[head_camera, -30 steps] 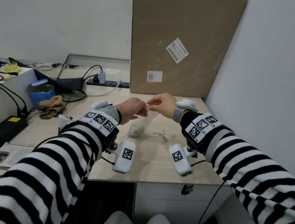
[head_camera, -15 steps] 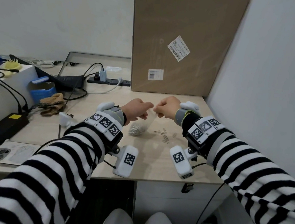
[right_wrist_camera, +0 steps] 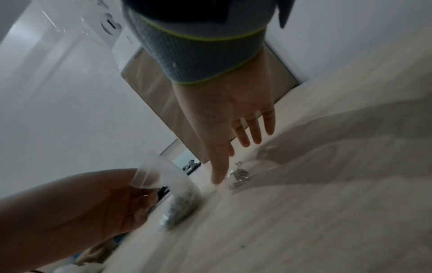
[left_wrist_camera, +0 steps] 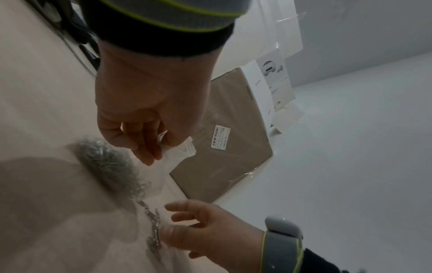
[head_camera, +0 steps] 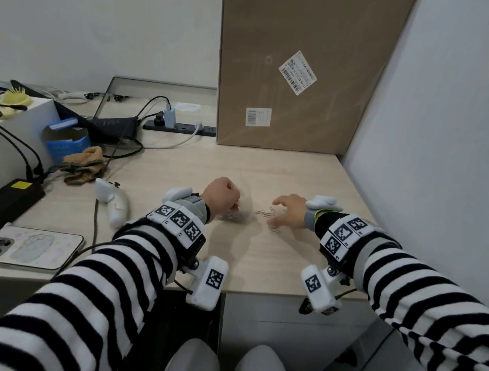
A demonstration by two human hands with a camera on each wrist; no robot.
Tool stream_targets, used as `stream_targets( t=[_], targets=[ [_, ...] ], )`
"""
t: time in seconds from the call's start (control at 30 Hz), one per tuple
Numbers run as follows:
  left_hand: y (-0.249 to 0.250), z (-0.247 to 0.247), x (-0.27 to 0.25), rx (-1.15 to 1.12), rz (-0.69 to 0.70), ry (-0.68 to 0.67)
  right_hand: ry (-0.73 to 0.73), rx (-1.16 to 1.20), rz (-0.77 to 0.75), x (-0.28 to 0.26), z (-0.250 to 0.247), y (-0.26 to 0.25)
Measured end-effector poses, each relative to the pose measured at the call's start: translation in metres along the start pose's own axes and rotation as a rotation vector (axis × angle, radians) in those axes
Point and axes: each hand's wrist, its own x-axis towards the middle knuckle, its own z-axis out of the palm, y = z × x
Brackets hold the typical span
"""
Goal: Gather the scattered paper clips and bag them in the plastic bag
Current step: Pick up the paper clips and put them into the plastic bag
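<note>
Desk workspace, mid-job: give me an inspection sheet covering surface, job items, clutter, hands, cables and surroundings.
Surface: light wood desk, bare in the middle.
Job's things: plastic bag standing on the desk, bottom full of clips; loose paper clips lying beside it to the right.
Clutter: phone, white controller, tan cloth, blue box, yellow brush.
Hands: left hand pinches the bag's top; right hand spread over the loose clips, holding nothing.
Cables: power strip with a charger plugged in; black power brick with leads at left.
Surroundings: cardboard box against the back wall; white wall at right.
</note>
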Motion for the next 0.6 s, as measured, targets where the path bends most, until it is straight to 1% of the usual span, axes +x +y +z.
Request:
stream_targets(
  t=[0.1,0.23,0.3,0.47,0.6],
  targets=[
    [-0.012,0.005,0.001,0.017,-0.03,-0.013,-0.054,-0.037,-0.008,0.003,0.01,0.008],
    [-0.024,0.008,0.0,0.044,-0.056,-0.043,0.025,0.052,-0.059,0.007,0.016,0.01],
    [-0.028,0.009,0.001,0.036,-0.064,-0.04,0.06,0.061,-0.085,0.01,0.018,0.009],
    [-0.048,0.011,0.02,-0.048,-0.082,-0.032,0.08,0.025,-0.072,0.019,0.018,0.003],
    [-0.048,0.009,0.019,-0.084,-0.101,-0.025,0.066,-0.038,-0.066,0.025,0.015,-0.002]
  ],
)
